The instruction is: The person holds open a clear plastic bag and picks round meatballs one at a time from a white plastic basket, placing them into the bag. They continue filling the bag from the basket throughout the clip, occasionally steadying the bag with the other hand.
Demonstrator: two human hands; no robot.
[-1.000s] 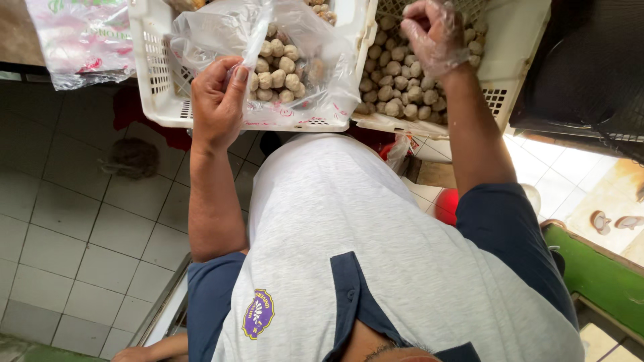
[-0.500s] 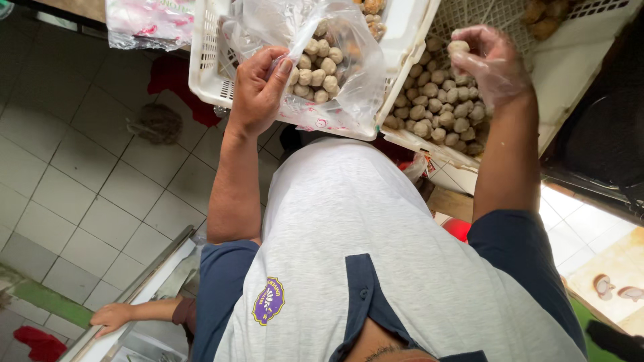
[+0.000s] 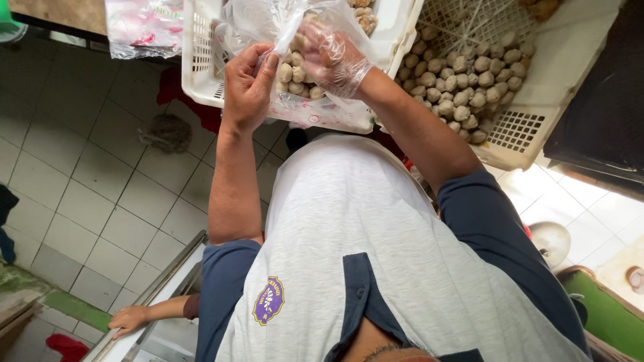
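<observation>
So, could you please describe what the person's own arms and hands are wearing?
The right hand wears a thin, clear, crinkled plastic glove; the left hand is bare. Both arms have short dark blue sleeves on a light grey shirt. No watch or rings show.

clear plastic bag (image 3: 295, 40) | half-full, pale brown balls (image 3: 295, 74) | held up, over white basket (image 3: 201, 67)

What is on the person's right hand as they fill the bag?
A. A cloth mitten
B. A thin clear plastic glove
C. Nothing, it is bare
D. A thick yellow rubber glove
B: the right hand, at the mouth of the clear bag, wears a thin see-through glove.
</observation>
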